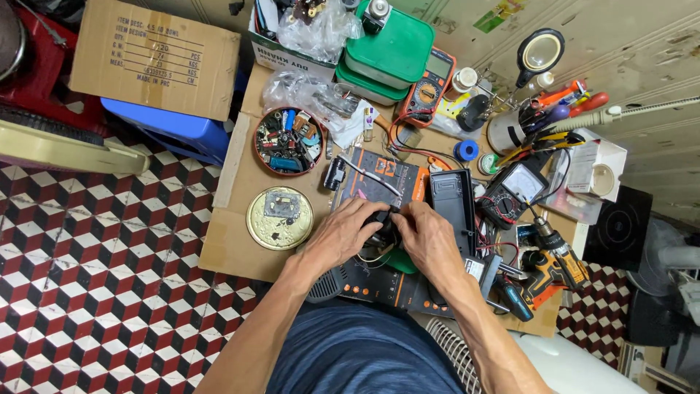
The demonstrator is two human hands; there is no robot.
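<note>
Both hands close around a small black part point(382, 221) at the middle of the work surface: the left hand point(344, 232) curls over it from the left, the right hand point(430, 237) from the right, fingertips meeting on top. What the part is stays hard to tell, since the fingers cover most of it. It sits between the two palms, over a black and orange device point(379, 182) that lies flat on the cardboard sheet point(233, 241). Just right of the hands stands an open black casing point(453, 201). Farther right lie a cordless drill point(555, 255) and an analogue meter point(514, 191). To the left are a round red tin of small parts point(289, 141) and a gold tin lid point(279, 217).
</note>
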